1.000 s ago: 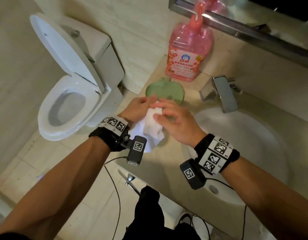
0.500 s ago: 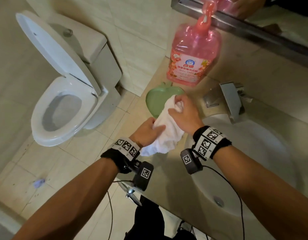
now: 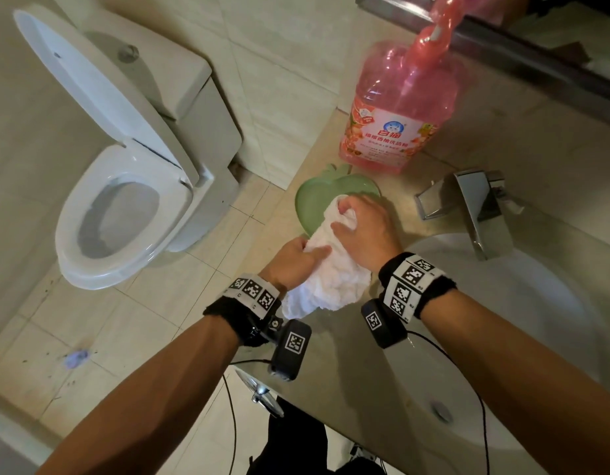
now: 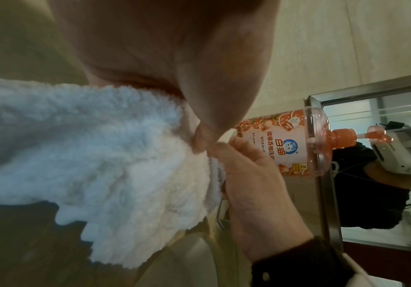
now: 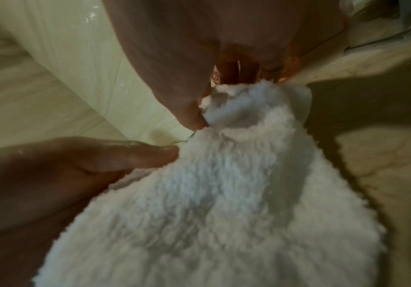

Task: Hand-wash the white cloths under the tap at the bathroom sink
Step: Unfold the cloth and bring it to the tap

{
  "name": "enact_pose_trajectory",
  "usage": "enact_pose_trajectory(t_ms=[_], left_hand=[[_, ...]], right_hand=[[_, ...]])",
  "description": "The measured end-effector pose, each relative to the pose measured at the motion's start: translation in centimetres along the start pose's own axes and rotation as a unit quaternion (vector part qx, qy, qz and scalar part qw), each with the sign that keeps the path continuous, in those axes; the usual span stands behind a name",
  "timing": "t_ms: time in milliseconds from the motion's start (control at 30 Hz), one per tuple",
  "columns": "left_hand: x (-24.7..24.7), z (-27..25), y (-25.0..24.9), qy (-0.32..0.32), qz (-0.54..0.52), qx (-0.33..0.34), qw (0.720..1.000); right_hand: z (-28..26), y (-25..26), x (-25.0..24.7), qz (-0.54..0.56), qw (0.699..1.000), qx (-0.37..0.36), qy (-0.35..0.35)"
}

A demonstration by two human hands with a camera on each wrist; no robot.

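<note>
While both hands hold the white cloth (image 3: 331, 272) over the surface (image 3: 348, 365) left of the sink basin (image 3: 523, 337), no water is seen at the tap (image 3: 481, 214). Right hand (image 3: 368, 231): grip closed on the cloth's far end, fingers curled round a bunched fold just above the green apple-shaped dish (image 3: 317, 204). Left hand (image 3: 293, 262): grips the near portion, thumb laid across the top. The lower edge of the cloth hangs loose toward the wrists.

Judgement: step in hand looks like gathering or wringing the cloth beside the basin. To do it well, keep both grips firm on opposite ends, carry the bundle rightward over the basin so drips fall inside, and keep the trailing edge from dragging on the surface. The pink dish-soap bottle (image 3: 399, 108) stands close behind the dish; avoid knocking it.

View differences:
- Head view alone shows layout: the toilet (image 3: 125, 200) to the left, drain, tap, both wrists.
- Left wrist view shows the cloth's fluffy pile (image 4: 88, 155), the right hand's thumb side (image 4: 248, 174), the bottle's label and pump (image 4: 297, 147), and the mirror (image 4: 383, 155).
- Right wrist view shows a left finger, glistening and probably wet (image 5: 125, 155), pressed to the fabric (image 5: 224, 213). Cannot tell wetness of cloth from any view.
</note>
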State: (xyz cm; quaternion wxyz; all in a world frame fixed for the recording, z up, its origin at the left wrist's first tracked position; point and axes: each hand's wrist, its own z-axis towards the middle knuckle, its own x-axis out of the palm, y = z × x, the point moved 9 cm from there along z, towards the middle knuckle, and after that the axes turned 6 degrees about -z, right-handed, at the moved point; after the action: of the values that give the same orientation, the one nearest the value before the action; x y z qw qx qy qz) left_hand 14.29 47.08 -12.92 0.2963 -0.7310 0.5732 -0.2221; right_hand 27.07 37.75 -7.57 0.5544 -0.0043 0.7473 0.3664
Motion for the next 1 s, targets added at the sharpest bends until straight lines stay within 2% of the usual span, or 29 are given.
enact_pose_trajectory(t_ms=[67,133,267,367,500,600,667,767,833,867,933,1000], left_hand=[[0.0,-0.1,-0.1,0.007,-0.003,-0.003,1.000],[0.3,-0.7,-0.4,0.019,-0.017,-0.009,1.000],[1.1,-2.8,-1.0,0.042,-0.105,-0.054,0.992],[2.6,-5.0,-2.9,0.068,0.001,-0.010,0.998],[6.1,-8.2,-5.2,0.090,0.127,0.029,0.987],[8.6,-11.0,-6.5,0.050,0.112,0.040,0.992],[10.4,-13.1,-7.6,0.032,0.025,0.089,0.995],[12.4,-17.0,-9.4,-0.012,-0.117,0.187,0.975],[13.4,-19.4,-10.6,-0.071,-0.150,0.244,0.956],[14.0,-20.6,-11.3,-0.091,-0.154,0.261,0.949],[15.4,-22.3,-12.6,-0.091,-0.149,0.272,0.946],[16.8,-23.1,-13.4,-0.077,-0.052,0.252,0.963]], right_hand=[[-0.1,0.2,0.2,-0.018,1.000,-0.008,0.021],[-0.4,0.6,-0.7,0.003,1.000,-0.005,0.004],[-2.8,0.3,-4.6,0.133,0.988,0.049,-0.055],[-5.2,0.1,-8.3,0.209,0.974,0.041,-0.079],[-8.3,-1.0,-12.6,0.216,0.974,0.031,-0.055],[-11.5,-2.9,-15.3,0.214,0.976,0.034,-0.016],[-13.7,-4.3,-17.1,0.230,0.972,0.037,0.019],[-16.4,-5.7,-19.5,0.198,0.976,0.035,0.079],[-18.0,-6.4,-21.2,0.193,0.976,0.033,0.093],[-18.7,-6.6,-22.2,0.202,0.975,0.027,0.093],[-19.7,-6.9,-24.0,0.235,0.967,0.018,0.093],[-20.1,-7.4,-25.7,0.288,0.954,0.023,0.075]])
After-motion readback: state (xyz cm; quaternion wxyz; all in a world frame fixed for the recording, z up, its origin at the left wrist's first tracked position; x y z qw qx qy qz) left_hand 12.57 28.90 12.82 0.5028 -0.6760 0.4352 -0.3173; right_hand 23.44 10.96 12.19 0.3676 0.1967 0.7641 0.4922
